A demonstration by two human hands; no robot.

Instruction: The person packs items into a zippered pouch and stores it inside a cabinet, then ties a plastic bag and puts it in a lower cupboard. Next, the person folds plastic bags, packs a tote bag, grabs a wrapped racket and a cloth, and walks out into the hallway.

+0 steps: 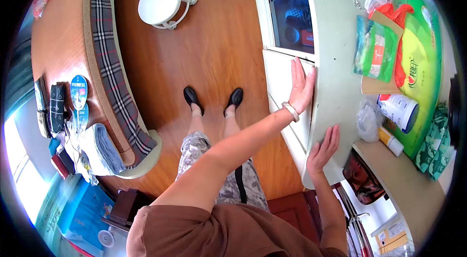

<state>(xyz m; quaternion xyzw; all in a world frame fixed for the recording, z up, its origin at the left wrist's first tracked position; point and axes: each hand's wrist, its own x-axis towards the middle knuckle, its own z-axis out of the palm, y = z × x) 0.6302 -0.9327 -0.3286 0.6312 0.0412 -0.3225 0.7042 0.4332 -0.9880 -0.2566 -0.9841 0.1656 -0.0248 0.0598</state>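
Observation:
My left hand (302, 88), with a bangle (291, 111) on its wrist, reaches across to the pale cabinet (335, 77). Its fingers are stretched out along the top edge of a white front panel (287, 84), and it holds nothing visible. Lower down, my right hand (323, 151) rests on the cabinet's top near the rounded corner, fingers extended. A dark glass pane (289, 9) is set in the cabinet's front beyond my left hand. Whether the white panel is a drawer or a door I cannot tell.
On the cabinet top lie a green packet (375, 48), a large green bag (421, 72), a can (399, 111) and a plastic bag (368, 121). A white wheeled stool (159, 4) stands on the wood floor. The bed (68, 38) at left holds a folded towel (102, 150).

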